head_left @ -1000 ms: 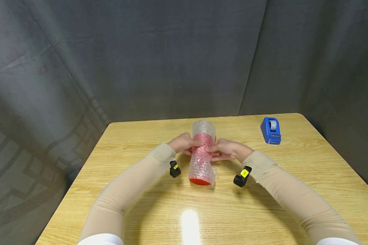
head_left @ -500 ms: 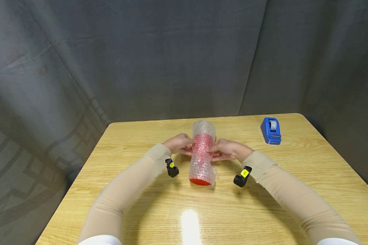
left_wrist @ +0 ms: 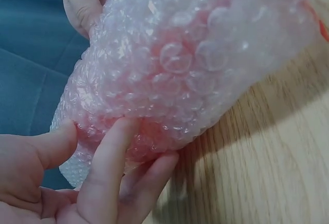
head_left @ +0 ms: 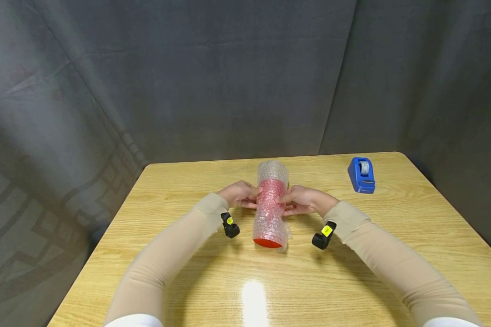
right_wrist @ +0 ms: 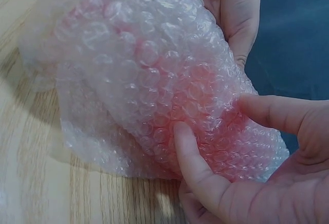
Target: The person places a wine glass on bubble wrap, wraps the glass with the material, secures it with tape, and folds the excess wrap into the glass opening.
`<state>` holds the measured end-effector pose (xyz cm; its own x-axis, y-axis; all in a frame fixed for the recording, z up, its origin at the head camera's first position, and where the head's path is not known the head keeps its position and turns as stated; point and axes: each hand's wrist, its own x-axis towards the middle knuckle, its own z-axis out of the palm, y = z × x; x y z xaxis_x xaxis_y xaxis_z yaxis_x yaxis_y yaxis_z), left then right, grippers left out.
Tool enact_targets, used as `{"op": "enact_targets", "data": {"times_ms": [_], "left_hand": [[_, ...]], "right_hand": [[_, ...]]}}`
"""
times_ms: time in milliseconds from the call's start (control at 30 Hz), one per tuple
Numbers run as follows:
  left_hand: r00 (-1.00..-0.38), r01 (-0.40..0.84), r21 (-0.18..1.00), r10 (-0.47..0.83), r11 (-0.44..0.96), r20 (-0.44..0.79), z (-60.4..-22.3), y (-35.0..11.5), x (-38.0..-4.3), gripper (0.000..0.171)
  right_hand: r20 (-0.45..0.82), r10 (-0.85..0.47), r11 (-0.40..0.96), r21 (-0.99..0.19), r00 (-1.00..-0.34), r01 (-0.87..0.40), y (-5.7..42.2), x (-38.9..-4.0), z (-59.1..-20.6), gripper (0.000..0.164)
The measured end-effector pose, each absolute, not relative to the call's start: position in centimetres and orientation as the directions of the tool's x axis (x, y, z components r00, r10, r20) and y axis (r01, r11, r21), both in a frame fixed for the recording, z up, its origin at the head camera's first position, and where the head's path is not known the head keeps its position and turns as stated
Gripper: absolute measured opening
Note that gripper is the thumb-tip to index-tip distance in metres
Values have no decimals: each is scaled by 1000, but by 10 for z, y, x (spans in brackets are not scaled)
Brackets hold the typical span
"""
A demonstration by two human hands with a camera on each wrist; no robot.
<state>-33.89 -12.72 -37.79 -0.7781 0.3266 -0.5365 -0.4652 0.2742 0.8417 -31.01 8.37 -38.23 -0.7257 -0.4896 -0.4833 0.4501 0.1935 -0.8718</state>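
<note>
A red cylinder-shaped object [head_left: 268, 243] lies wrapped in bubble wrap [head_left: 270, 218] near the middle of the table, one red end facing me. My left hand [head_left: 240, 193] holds its left side, with thumb and fingertips against the wrap. On the opposite side, my right hand [head_left: 303, 200] grips the roll, thumb on top and fingers lower down. In the left wrist view, the left fingers [left_wrist: 105, 175] bend against the bubbles. The right wrist view has the right index finger [right_wrist: 198, 170] and thumb pressing the wrap, and a loose flap hanging toward the table.
A blue tape dispenser [head_left: 362, 175] with a roll of clear tape stands at the back right of the wooden table [head_left: 180, 181]. Grey curtains [head_left: 229, 91] hang behind the table and along its sides.
My left hand has drawn back slightly to the left, its thumb moving from the top of the wrap to its side. The right hand stays in place, and the roll has barely moved.
</note>
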Motion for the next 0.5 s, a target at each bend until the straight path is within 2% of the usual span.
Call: {"op": "enact_targets", "data": {"times_ms": [267,500], "left_hand": [[-791,-410,828,303,383,-532,-375,-129,-339,20],[-825,-333,828,285,451,-488,-369,-129,-338,23]], "right_hand": [[-472,-514,160,-873,-717,460,82,-312,-387,5],[-474,-567,109,-854,-674,508,83,-314,-389,4]]}}
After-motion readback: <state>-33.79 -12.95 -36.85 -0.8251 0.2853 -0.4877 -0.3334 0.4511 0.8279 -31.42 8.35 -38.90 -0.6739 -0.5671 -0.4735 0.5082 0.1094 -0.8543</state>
